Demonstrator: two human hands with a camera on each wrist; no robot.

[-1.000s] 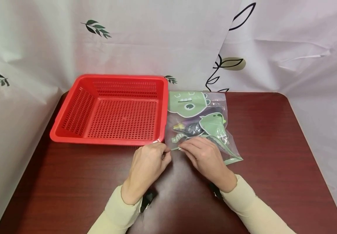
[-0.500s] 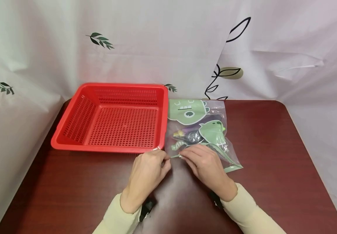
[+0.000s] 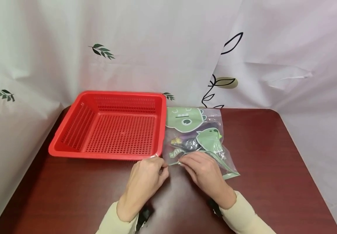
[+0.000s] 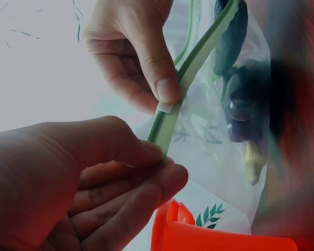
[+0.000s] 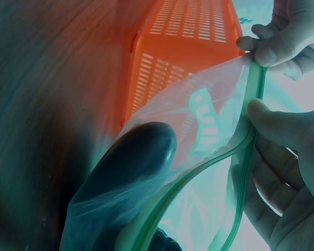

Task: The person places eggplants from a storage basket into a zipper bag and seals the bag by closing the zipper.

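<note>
A clear zip bag [image 3: 172,136] with green cartoon prints lies on the table in the head view, dark and purplish things inside it. In the left wrist view those contents show as a long dark-green piece [image 4: 231,39], dark round shapes [image 4: 246,99] and a yellowish tip [image 4: 255,166]. My left hand [image 3: 145,182] pinches the left corner of the bag's green-edged mouth. Close beside it, my right hand [image 3: 206,174] pinches the mouth at the small white slider [image 4: 165,107]. Right of the slider, the two green zip strips [image 5: 196,170] stand apart.
A red perforated basket [image 3: 107,156] stands to the left, its right side against the bag. Behind the table hangs a white cloth [image 3: 145,48] with leaf prints. The dark-red table top [image 3: 267,169] extends right of the bag.
The head view has tilted, so basket, bag and hands appear lower in it. Both hands keep their pinch on the bag's mouth, with the gap between them about the same.
</note>
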